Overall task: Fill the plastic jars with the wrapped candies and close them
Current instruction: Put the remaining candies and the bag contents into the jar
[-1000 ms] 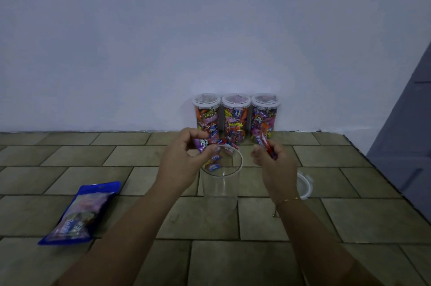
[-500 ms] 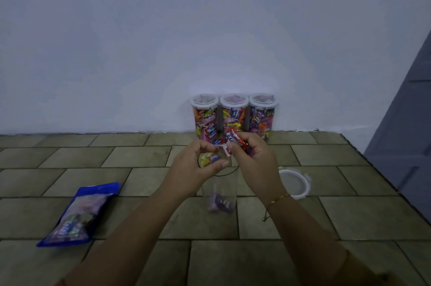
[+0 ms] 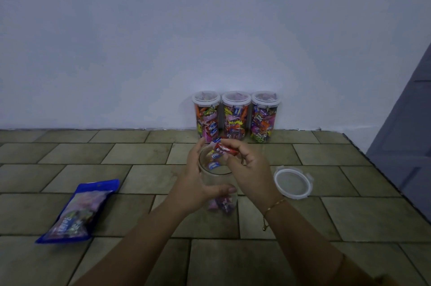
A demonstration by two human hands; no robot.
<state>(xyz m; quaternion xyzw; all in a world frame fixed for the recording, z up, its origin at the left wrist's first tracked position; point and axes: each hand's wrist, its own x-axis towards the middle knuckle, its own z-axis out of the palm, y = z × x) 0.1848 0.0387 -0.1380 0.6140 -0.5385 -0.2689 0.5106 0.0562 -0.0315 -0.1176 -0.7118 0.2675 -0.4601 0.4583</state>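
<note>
While the open jar (image 3: 218,183) stands upright on the tiled floor (image 3: 140,157) at centre frame, both hands work right at its mouth. Left hand (image 3: 198,180) wraps the jar's left side, thumb curled across the front wall lower down, fingers reaching up behind the rim; it steadies the jar. Right hand (image 3: 250,169) sits just right of the rim, fingers pinching a red wrapped candy (image 3: 227,149) directly above the opening. Key relation: candy lies over the far part of the mouth, long axis roughly left-right and slightly tilted, jar axis vertical, so the drop path is straight down. Right hand is the nearer one for the release.

A few more loose candies (image 3: 214,157) show at the rim, probably held by left fingertips or mid-fall; too blurred to tell which. A small heap of candies (image 3: 220,205) lies at the jar bottom, so filling looks barely begun.

Lid (image 3: 292,183) lies flat on the floor, right of centre, near the right hand but apart from the jar. Three filled jars (image 3: 235,117), lids on, line up against the wall (image 3: 210,29) behind. Blue candy bag (image 3: 77,212) lies lower left, well apart from both hands, left hand nearer.
</note>
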